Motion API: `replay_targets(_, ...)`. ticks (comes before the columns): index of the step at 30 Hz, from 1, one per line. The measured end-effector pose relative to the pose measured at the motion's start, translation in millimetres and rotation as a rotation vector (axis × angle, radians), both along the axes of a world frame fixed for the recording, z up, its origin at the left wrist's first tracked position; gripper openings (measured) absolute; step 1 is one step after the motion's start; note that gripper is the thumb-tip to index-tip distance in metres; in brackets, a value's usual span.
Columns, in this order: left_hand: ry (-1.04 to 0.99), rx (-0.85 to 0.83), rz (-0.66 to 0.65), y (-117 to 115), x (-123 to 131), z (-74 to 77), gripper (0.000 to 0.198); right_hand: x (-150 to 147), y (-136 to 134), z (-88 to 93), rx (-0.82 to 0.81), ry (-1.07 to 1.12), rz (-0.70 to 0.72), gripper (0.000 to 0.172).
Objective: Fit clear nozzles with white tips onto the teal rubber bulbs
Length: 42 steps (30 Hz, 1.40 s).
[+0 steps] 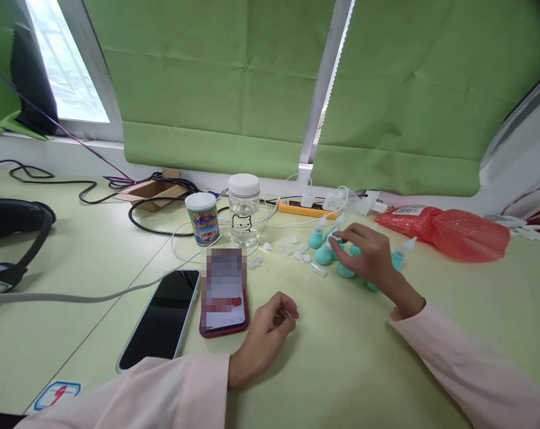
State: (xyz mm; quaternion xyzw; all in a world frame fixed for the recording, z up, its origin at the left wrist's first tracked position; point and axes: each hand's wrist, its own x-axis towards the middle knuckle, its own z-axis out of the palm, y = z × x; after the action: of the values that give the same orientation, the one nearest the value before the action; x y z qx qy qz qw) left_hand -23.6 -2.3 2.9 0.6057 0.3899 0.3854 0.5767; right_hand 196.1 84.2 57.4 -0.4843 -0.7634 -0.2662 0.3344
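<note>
My right hand (363, 250) is over a cluster of small teal bulb syringes with whitish nozzles. Its thumb and forefinger pinch the pale nozzle tip of one bulb syringe (323, 254), which sits among the others. Part of the cluster is hidden behind the hand. Another teal bulb syringe (397, 257) leans out on the far side of my wrist. My left hand (267, 333) rests on the table with fingers loosely curled, thumb apart from them, and nothing visible inside. Small white and clear plastic pieces (298, 255) lie to the left of the syringes.
Beside my left hand lie a red-cased phone (225, 298) and a dark-screened phone (163, 322). Behind stand a patterned tub (202, 219) and a clear jar (244, 211). A yellow power strip (306, 208), cables and a red plastic bag (449, 232) line the back.
</note>
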Motion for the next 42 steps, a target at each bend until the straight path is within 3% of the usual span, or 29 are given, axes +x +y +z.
replay_targets(5,0.021,0.006,-0.003,1,0,0.4,0.010,-17,-21,-10.0,-0.580,-0.370,-0.148,0.023)
replay_targets(7,0.024,0.006,-0.006,1,0,0.0,0.010,-23,-24,-16.9,-0.698,-0.431,-0.197,0.022)
replay_targets(13,0.038,0.004,-0.004,0,0,-0.6,0.008,-29,-16,-35.8,-0.760,-0.412,-0.265,0.019)
replay_targets(18,-0.011,0.004,0.036,2,1,-1.8,0.007,-31,-22,-28.5,-0.759,-0.368,-0.262,0.026)
replay_targets(20,-0.086,-0.011,0.068,2,2,-3.5,0.016,-35,-34,-21.7,-0.781,-0.325,-0.133,0.028)
replay_targets(24,-0.177,-0.024,0.064,4,3,-7.3,0.032,-46,-57,-12.4,-0.896,-0.205,0.327,0.026)
replay_targets(29,-0.155,-0.042,0.054,6,6,-10.8,0.022,-48,-59,-13.9,-0.954,-0.068,0.490,0.021)
replay_targets(32,-0.159,-0.058,0.096,6,7,-11.9,0.020,-38,-45,-18.7,-0.916,0.046,0.464,0.028)
replay_targets(38,-0.145,-0.054,0.106,6,7,-10.5,0.016,-17,-20,-37.9,-0.719,-0.126,0.065,0.025)
replay_targets(42,-0.126,-0.045,0.106,5,6,-9.7,0.016,-19,-17,-48.8,-0.750,-0.172,0.078,0.023)
